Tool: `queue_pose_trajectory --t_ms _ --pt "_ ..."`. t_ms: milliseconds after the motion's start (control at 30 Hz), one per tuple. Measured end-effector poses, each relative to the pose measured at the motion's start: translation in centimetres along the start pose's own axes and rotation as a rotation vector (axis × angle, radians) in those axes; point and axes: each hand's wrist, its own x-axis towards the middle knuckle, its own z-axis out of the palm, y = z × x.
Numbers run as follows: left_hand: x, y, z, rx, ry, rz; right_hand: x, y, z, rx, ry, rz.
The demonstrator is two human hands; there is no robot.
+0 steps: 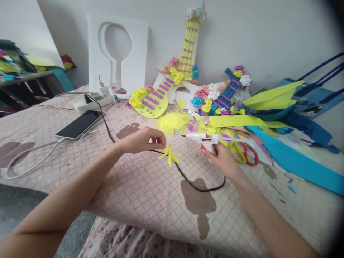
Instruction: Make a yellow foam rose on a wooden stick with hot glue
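Note:
Between the thumb and fingers of my left hand point(146, 139) is a yellow paper flower point(170, 154) with narrow, spread petals. My right hand point(221, 157) is wrapped round the handle of a white glue gun point(202, 137), whose dark nozzle points left toward the flower. Nozzle and flower are apart. A clear glue stick point(232, 139) sticks out of the gun's back end. Below both hands, a black cord point(188, 180) loops across the tablecloth. Scissors point(249, 153) with red handles lie just right of the gun, partly over a yellow-handled pair point(237, 152).
Behind stand a yellow paper guitar point(150, 104), a blue flower-covered one point(228, 93) and a white foam board point(118, 53) with a cut-out. A phone point(79, 124) and power strip point(94, 103) lie left. Yellow scraps point(173, 122) and blue paper strips point(301, 163) spread right.

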Motion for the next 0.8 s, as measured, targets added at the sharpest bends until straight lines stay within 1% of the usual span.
queue_pose_trajectory --t_ms 67,167,267,333,400,467,567,667,733,800 --pt "0.2 -0.1 0.5 -0.078 -0.044 0.01 0.2 0.1 1.0 -0.012 0.044 -0.011" --pt "0.6 -0.2 1.5 -0.199 -0.141 0.021 0.4 -0.2 2.5 -0.043 0.101 -0.008" --pt "1.0 -0.3 2.6 -0.224 -0.218 0.009 0.5 -0.6 3.3 -0.075 0.081 -0.042" --pt "1.0 -0.5 2.9 -0.208 -0.218 0.007 0.4 -0.6 3.2 -0.076 0.048 -0.092" --pt "1.0 -0.7 2.8 -0.183 -0.192 0.009 0.3 -0.5 2.7 -0.072 0.03 -0.113" --pt "0.8 -0.9 2.6 -0.149 -0.171 0.005 0.1 -0.4 2.1 -0.06 0.013 -0.1" --pt "0.7 -1.1 2.1 -0.106 -0.156 -0.014 0.1 -0.4 0.9 0.012 -0.064 -0.066" --pt "0.6 -1.2 1.9 -0.073 -0.151 -0.031 0.3 -0.2 -0.8 0.076 -0.134 -0.066" --pt "0.6 -1.2 1.8 -0.058 -0.153 -0.028 0.5 0.1 -2.1 0.014 -0.112 -0.062" --pt "0.6 -1.2 1.7 -0.044 -0.155 -0.029 0.5 0.5 -3.5 -0.156 -0.056 -0.053"
